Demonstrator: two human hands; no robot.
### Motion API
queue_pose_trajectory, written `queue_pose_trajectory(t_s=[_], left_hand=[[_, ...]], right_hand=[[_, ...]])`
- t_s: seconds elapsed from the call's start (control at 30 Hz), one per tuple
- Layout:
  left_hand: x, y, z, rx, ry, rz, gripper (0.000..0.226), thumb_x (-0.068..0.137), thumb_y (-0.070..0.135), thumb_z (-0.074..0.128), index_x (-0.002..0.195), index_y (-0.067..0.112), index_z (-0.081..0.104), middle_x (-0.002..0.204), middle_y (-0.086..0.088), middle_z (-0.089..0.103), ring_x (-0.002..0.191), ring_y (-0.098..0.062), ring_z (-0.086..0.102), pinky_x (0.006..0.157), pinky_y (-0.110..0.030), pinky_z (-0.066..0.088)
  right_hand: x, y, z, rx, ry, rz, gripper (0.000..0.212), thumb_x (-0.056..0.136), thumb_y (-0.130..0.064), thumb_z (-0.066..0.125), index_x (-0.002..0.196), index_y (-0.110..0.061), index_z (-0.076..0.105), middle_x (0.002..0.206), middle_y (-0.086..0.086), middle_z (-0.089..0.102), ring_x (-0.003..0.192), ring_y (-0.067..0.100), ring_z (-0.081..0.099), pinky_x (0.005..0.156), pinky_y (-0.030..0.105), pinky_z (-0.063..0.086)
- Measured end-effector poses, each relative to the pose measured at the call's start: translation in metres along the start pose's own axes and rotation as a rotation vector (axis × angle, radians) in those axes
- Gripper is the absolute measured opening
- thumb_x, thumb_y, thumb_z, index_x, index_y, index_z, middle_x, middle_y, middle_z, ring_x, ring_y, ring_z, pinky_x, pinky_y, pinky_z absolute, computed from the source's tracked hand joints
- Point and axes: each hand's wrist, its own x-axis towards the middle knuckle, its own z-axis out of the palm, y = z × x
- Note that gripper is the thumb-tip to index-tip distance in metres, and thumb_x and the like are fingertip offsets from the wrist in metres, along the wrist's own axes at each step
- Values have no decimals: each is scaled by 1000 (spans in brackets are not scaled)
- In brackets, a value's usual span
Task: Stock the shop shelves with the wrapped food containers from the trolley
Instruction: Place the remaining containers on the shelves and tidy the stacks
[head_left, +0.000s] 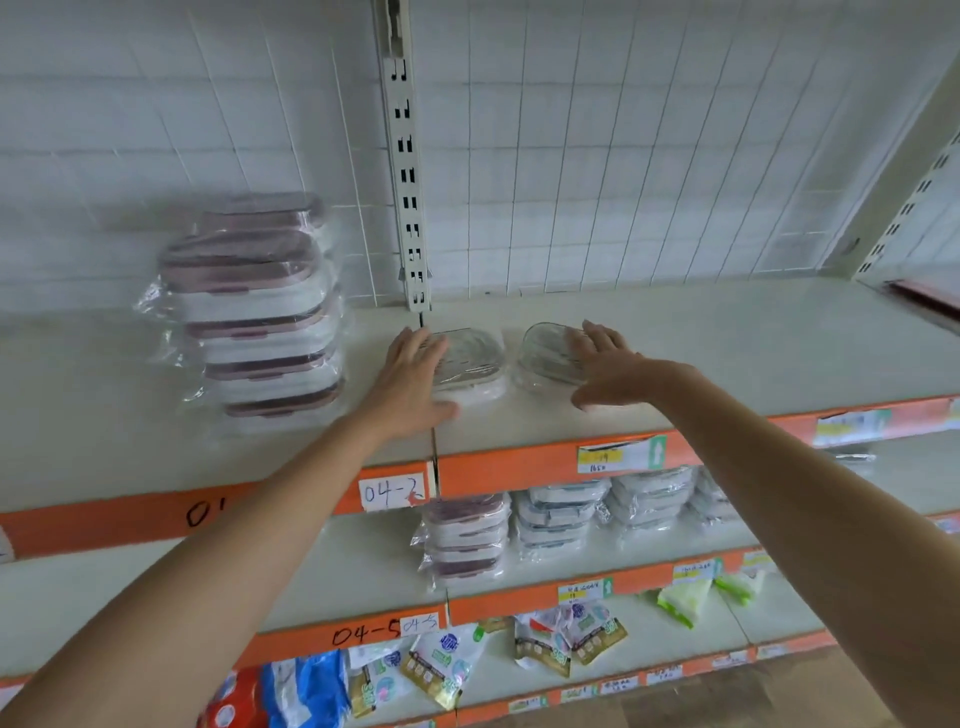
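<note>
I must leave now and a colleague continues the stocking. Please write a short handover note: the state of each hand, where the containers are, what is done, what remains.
Left hand: open, fingers straight, against the left clear plastic-wrapped container on the top cream shelf.
Right hand: open, resting on the right clear wrapped container beside it.
Done: a tall stack of pink-lidded white wrapped containers stands to the left on the same shelf; the shelf below holds more wrapped stacks.
Left: straighten these two, then fill the bare space on the right. The trolley is not in view.
</note>
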Motion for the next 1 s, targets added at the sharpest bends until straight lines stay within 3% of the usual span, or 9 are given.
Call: queue_pose_trajectory(t_s=[0.13,0.27,0.33,0.53,0.63,0.7,0.8,1.0], left_hand=[[26,-14,2,-40,30,18,90,83,38,67,152,17,12,159,-2,-5,145,-23,-13,117,-39,2],[41,-24,4,-152,62,11,83,85,49,62,151,21,18,157,-5,-5,144,-24,-12,119,-43,4],[40,-25,11,-244,172,24,83,83,44,66,149,18,23,150,-13,4,142,-26,-2,119,-44,9],[35,-28,18,-465,352,-86,101,72,30,80,146,8,15,137,-13,21,132,-17,16,105,-19,14],[34,-30,18,-594,370,-165,104,70,30,82,146,12,14,135,-3,31,131,-17,28,104,-23,24],[36,-34,19,-733,366,-207,106,66,31,84,145,15,16,135,0,40,126,-17,42,105,-32,37],[38,-38,21,-781,374,-200,96,65,31,84,140,12,27,132,0,53,115,-18,57,99,-38,47],[42,-36,23,-841,431,-169,70,74,11,79,133,20,44,116,9,60,110,-13,61,92,-20,49]], right_hand=[[27,6,-13,87,-8,-21,93,82,-22,62,151,-21,1,158,2,-9,145,19,-11,118,43,11],[46,12,-23,76,127,-7,79,78,-43,72,141,-15,33,142,13,32,132,31,26,109,42,28],[48,13,-32,106,198,21,77,76,-44,74,137,-14,38,136,14,38,128,32,31,105,40,30],[50,-27,-63,244,300,-234,78,73,-35,80,139,-23,40,138,3,41,129,24,33,99,26,26],[59,-64,-64,203,227,-395,78,74,-30,80,141,-23,39,143,0,38,132,21,30,104,27,25],[65,-80,-59,117,155,-455,79,78,-28,76,144,-20,34,150,0,31,137,21,25,108,28,21],[74,-88,-57,46,99,-491,78,84,-30,70,148,-20,26,157,-1,17,144,16,14,109,23,13],[92,-81,-58,34,70,-504,81,84,-33,69,150,-22,22,159,1,11,145,16,11,115,30,13]])
